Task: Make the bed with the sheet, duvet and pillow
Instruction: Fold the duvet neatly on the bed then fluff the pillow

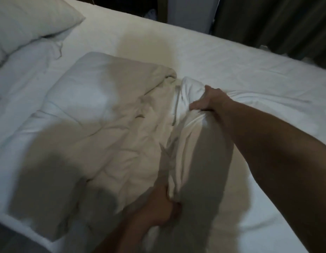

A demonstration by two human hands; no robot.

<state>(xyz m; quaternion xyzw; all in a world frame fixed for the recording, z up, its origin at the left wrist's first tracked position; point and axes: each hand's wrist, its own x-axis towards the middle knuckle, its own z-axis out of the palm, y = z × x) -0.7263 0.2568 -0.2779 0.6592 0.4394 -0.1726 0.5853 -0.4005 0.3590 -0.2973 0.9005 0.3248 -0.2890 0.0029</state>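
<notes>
White sheet (pixel 222 57) covers the bed; my right hand (pixel 207 100) and left hand (pixel 158 207) grip the bunched duvet (pixel 107 110), next spreading toward three o'clock.

Apparently a dim bedroom: white-sheeted bed (pixel 213 57), pillow (pixel 27 21), dark curtains (pixel 277 21) behind.

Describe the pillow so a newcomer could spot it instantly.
Start at the bed, covered by a white sheet, and look to its far left corner. The pillow lies there, plump and smooth, apart from both hands. Unlike the crumpled duvet bunched mid-bed, nobody is holding it.
</notes>
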